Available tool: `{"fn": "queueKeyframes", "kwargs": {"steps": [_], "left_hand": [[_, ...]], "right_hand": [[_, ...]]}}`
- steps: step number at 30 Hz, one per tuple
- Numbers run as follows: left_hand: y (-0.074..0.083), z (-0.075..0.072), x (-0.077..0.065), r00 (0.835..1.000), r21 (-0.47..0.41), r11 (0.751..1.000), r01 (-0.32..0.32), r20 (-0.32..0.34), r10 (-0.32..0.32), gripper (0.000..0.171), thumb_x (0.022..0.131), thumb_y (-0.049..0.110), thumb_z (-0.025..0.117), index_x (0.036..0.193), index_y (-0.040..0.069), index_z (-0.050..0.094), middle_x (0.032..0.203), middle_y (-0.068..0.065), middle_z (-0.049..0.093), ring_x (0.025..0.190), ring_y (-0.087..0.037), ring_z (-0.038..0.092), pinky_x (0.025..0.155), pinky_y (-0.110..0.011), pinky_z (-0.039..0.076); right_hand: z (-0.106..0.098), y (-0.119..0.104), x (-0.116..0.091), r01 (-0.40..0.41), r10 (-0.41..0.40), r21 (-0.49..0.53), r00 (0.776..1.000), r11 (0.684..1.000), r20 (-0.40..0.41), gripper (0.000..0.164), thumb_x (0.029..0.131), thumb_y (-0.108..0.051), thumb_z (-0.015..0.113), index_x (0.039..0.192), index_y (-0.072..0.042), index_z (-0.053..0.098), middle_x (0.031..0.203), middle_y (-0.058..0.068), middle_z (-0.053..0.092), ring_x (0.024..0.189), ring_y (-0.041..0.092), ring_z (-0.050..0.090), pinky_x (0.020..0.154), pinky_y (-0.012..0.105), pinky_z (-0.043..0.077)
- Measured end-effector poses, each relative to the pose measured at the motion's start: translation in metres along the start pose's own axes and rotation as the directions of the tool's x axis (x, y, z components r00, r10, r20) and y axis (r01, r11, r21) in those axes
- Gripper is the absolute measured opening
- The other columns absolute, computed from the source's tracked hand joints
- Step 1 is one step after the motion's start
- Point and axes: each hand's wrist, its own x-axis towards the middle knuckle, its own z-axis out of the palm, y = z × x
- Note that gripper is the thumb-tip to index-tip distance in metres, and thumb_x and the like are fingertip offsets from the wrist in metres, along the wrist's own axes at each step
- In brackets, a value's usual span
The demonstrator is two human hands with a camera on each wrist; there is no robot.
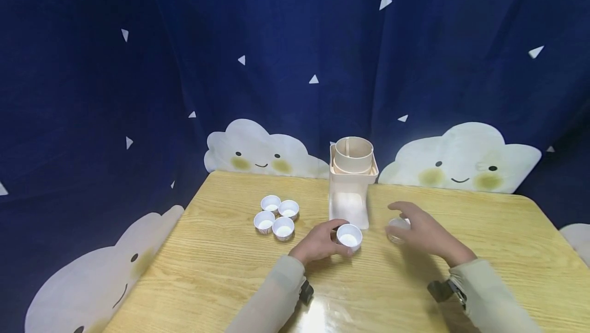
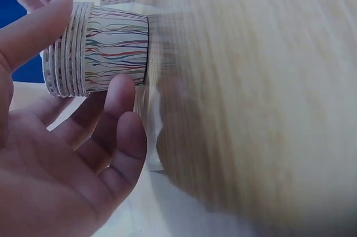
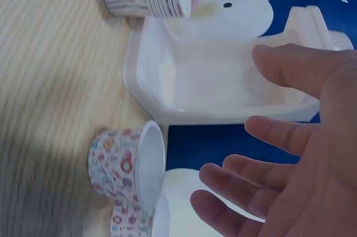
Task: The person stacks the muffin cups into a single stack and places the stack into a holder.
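Observation:
My left hand (image 1: pixel 322 241) grips a stack of nested paper cups (image 1: pixel 349 237), thumb on one side and fingers on the other. In the left wrist view the stack (image 2: pixel 106 50) shows several rims and wavy coloured stripes; its base is at or close to the tabletop. To the right, my right hand (image 1: pixel 424 230) hovers at a paper cup (image 1: pixel 398 230) that it partly covers. In the right wrist view its fingers (image 3: pixel 279 175) are spread, with nothing between them, apart from a flower-patterned cup (image 3: pixel 120 164). A second flower-patterned cup (image 3: pixel 131 220) is partly cut off by that view's lower edge.
A cream plastic stand (image 1: pixel 349 205) with a round tube (image 1: pixel 354 154) on top stands at the back, behind the stack. Several white-lined paper cups (image 1: pixel 283 228) stand grouped on the left of the wooden table (image 1: pixel 221 282). A blue curtain (image 1: pixel 295 41) hangs behind.

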Motion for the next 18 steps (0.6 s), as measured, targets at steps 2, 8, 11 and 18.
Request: {"fn": "queueKeyframes", "kwargs": {"steps": [2, 8, 11, 18], "left_hand": [[-0.001, 0.0, 0.0, 1.0, -0.003, 1.0, -0.001, 0.001, 0.001, 0.065, 0.074, 0.02, 0.086, 0.133, 0.022, 0.059, 0.112, 0.004, 0.068, 0.1, -0.009, 0.062, 0.088, -0.026, 0.047], [-0.001, -0.001, 0.001, 1.0, 0.004, 1.0, -0.011, 0.004, 0.011, 0.059, 0.075, 0.019, 0.086, 0.129, 0.024, 0.062, 0.108, 0.005, 0.068, 0.091, -0.006, 0.062, 0.084, -0.024, 0.046], [-0.002, -0.002, 0.001, 1.0, 0.019, 1.0, -0.016, 0.007, 0.016, 0.058, 0.075, 0.021, 0.086, 0.128, 0.025, 0.062, 0.107, 0.006, 0.068, 0.09, -0.005, 0.06, 0.083, -0.024, 0.046], [-0.002, -0.002, 0.0, 1.0, 0.044, 0.999, -0.002, 0.015, 0.001, 0.057, 0.075, 0.028, 0.086, 0.127, 0.028, 0.062, 0.105, 0.01, 0.067, 0.092, -0.006, 0.059, 0.083, -0.026, 0.046]], "right_hand": [[-0.003, 0.003, -0.001, -0.007, 0.007, 0.006, 1.0, 1.0, -0.003, 0.056, 0.093, -0.029, 0.066, 0.136, 0.003, 0.051, 0.139, 0.029, 0.052, 0.118, 0.049, 0.057, 0.096, 0.06, 0.047], [-0.006, 0.011, -0.003, -0.02, 0.02, -0.002, 1.0, 1.0, -0.008, 0.055, 0.094, -0.028, 0.065, 0.137, 0.004, 0.05, 0.138, 0.029, 0.053, 0.118, 0.049, 0.058, 0.095, 0.06, 0.048], [-0.007, 0.014, -0.004, -0.035, 0.035, -0.008, 0.999, 0.999, -0.006, 0.056, 0.095, -0.029, 0.064, 0.137, 0.004, 0.049, 0.138, 0.03, 0.053, 0.118, 0.049, 0.057, 0.094, 0.06, 0.048], [-0.012, 0.023, -0.004, -0.079, 0.079, -0.024, 0.997, 0.997, -0.008, 0.06, 0.094, -0.032, 0.065, 0.138, 0.005, 0.048, 0.138, 0.032, 0.051, 0.119, 0.051, 0.056, 0.093, 0.061, 0.048]]}}
